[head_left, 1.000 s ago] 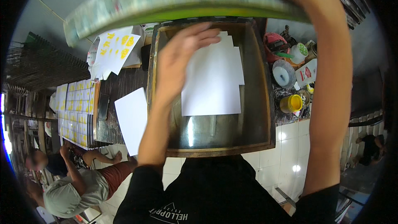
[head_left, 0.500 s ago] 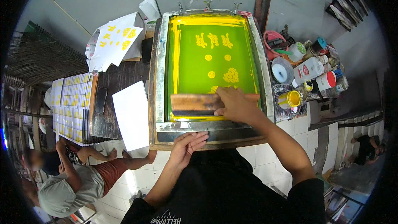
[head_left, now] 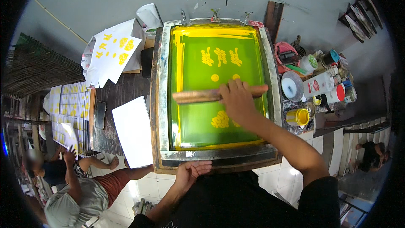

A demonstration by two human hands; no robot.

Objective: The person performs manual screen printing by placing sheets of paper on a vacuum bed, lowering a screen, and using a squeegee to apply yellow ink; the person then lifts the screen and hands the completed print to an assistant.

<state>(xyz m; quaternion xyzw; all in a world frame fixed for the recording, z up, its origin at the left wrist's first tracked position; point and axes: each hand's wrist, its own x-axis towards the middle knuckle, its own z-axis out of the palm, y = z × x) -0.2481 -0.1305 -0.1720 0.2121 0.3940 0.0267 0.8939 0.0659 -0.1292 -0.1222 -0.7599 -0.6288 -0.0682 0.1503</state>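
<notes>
A silk-screen frame (head_left: 211, 155) with green mesh (head_left: 196, 133) lies before me, bearing yellow lettering, dots and flower shapes, with yellow ink along its edges. My right hand (head_left: 237, 99) grips a wooden squeegee (head_left: 196, 96), which lies crosswise over the middle of the mesh and tilts slightly. It covers part of the design. At the near edge of the frame, my left hand (head_left: 193, 173) has its fingers stretched out and holds nothing; whether it presses on the wooden base (head_left: 261, 162) I cannot tell.
White paper (head_left: 131, 133) lies left of the frame, with printed sheets (head_left: 114, 48) behind it and a phone (head_left: 100, 115) nearby. Right stand an open yellow ink tub (head_left: 298, 117), bottles and jars. At far left, a person (head_left: 80, 198) sits beside racks and stacked prints (head_left: 69, 101).
My right hand has pushed the squeegee away from the near end to mid-mesh, uncovering the lower flower shapes. At far left, another person's hand now has a sheet raised. The view has shifted slightly.
</notes>
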